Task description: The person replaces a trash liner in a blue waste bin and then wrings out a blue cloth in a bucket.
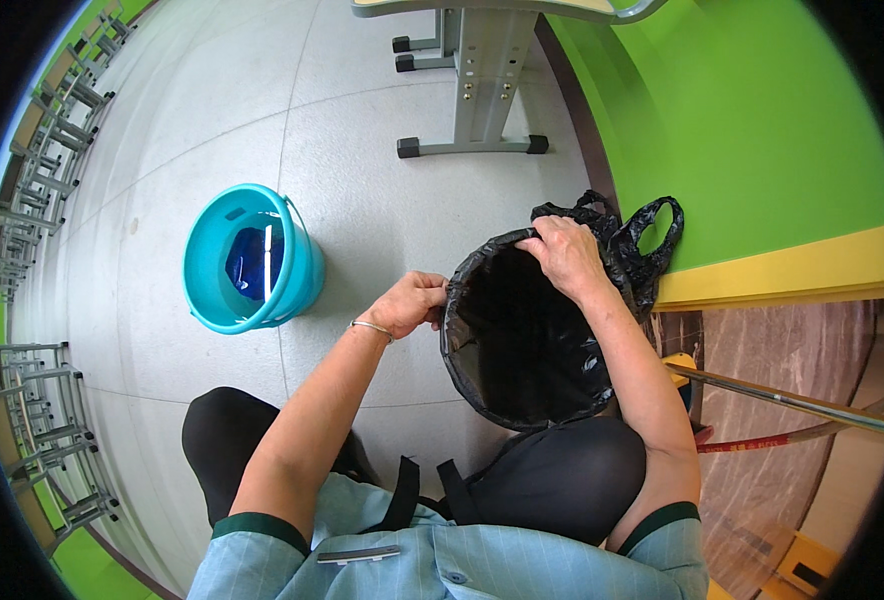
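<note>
A round bin lined with a black plastic bag (532,345) stands on the floor in front of me, its mouth facing up. My left hand (410,304) pinches the liner at the left side of the rim. At the far side of the rim, my right hand (568,253) grips the folded-over edge, thumb towards the inside. Beyond it, against the wall, lies a black plastic bag with loop handles (640,244). To the left stands a turquoise bucket (303,262) with dark blue liquid or material (250,262) at its bottom.
A desk's grey metal leg (479,90) stands ahead, near the green wall (757,135). Metal-handled tools (787,397) lie to the right, by a yellow edge (779,266). Rows of desks and chairs (51,435) line the far left. My knees flank the working spot.
</note>
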The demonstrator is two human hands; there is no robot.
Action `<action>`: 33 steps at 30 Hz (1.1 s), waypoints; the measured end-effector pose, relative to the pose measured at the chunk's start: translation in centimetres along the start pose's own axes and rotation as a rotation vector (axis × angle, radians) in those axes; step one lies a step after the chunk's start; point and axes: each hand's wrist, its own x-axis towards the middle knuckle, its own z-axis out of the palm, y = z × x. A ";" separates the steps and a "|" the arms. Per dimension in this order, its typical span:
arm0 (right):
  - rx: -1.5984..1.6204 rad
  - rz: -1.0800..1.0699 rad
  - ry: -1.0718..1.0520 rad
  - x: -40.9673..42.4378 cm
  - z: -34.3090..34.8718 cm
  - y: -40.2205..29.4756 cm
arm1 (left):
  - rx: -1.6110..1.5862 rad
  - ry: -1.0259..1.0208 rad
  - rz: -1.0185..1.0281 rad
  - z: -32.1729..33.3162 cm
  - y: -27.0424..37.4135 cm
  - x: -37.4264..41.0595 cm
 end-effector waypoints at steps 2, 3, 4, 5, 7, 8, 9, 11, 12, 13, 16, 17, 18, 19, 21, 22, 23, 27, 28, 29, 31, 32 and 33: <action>0.004 -0.008 0.000 0.1 0.0 -0.1 | -0.102 -0.044 -0.028 -0.7 -0.9 0.6; 0.005 -0.010 -0.002 0.0 0.0 -0.1 | -0.154 -0.069 -0.044 -0.6 -0.8 0.6; 0.003 -0.003 -0.002 0.0 0.0 -0.1 | -0.227 -0.046 -0.048 -0.3 -0.8 0.7; 0.002 0.003 -0.002 -0.1 -0.1 -0.2 | -0.301 -0.023 -0.053 0.1 -0.9 0.7; 0.002 0.007 0.004 -0.1 -0.2 -0.2 | -0.375 -0.019 -0.046 0.3 -1.0 0.7; 0.003 0.005 0.009 -0.1 -0.1 -0.1 | -0.376 -0.039 -0.034 0.0 -1.4 1.1; 0.007 0.004 0.016 -0.1 0.0 0.0 | -0.375 -0.057 -0.023 -0.2 -1.5 1.2; -0.013 0.031 -0.028 0.0 0.0 0.1 | -0.393 -0.038 -0.014 -0.3 -1.9 1.4; -0.022 0.045 -0.050 0.0 0.1 0.2 | -0.402 -0.028 -0.010 -0.3 -1.9 1.5; -0.033 0.052 -0.054 0.0 0.1 0.2 | -0.380 -0.021 -0.010 -0.4 -1.9 1.6; -0.052 0.071 -0.055 0.0 0.2 -0.1 | -0.233 0.005 -0.004 -0.8 -1.4 1.6; -0.051 0.080 -0.048 0.0 0.1 -0.2 | -0.134 0.016 0.001 -1.0 -1.2 1.6; -0.053 0.093 -0.042 -0.1 0.0 -0.3 | -0.034 0.021 0.004 -0.9 -0.6 1.4; -0.065 0.092 -0.035 -0.3 0.1 -0.4 | 0.062 0.041 -0.017 -1.0 0.0 1.3; -0.087 0.084 -0.020 -0.3 0.0 -0.9 | 0.252 0.086 -0.057 -1.3 1.3 1.0; -0.121 0.039 0.040 -0.4 -0.2 -1.5 | 0.163 0.094 -0.033 -1.5 1.8 0.8; -0.156 -0.007 0.101 -0.7 -0.6 -2.3 | 0.122 0.098 -0.023 -1.5 2.2 0.7; -0.115 -0.098 0.136 -0.6 -3.7 -4.0 | 0.117 0.157 -0.053 -0.1 5.5 -0.1; -0.018 -0.141 0.226 -0.3 -4.4 -4.5 | 0.131 0.162 -0.086 0.1 5.9 -0.2; 0.095 -0.099 0.072 -0.6 -4.4 -4.4 | 0.144 0.168 -0.121 0.4 6.1 -0.3; 0.321 -0.016 -0.234 -1.2 -4.5 -4.2 | 0.240 0.163 -0.112 1.3 6.5 -0.4; 0.378 -0.031 -0.338 -1.2 -3.8 -4.6 | 0.288 0.163 -0.109 1.5 6.5 -0.5; 0.341 0.016 -0.611 -1.6 -2.4 -4.4 | 0.396 0.163 -0.108 1.7 6.5 -0.4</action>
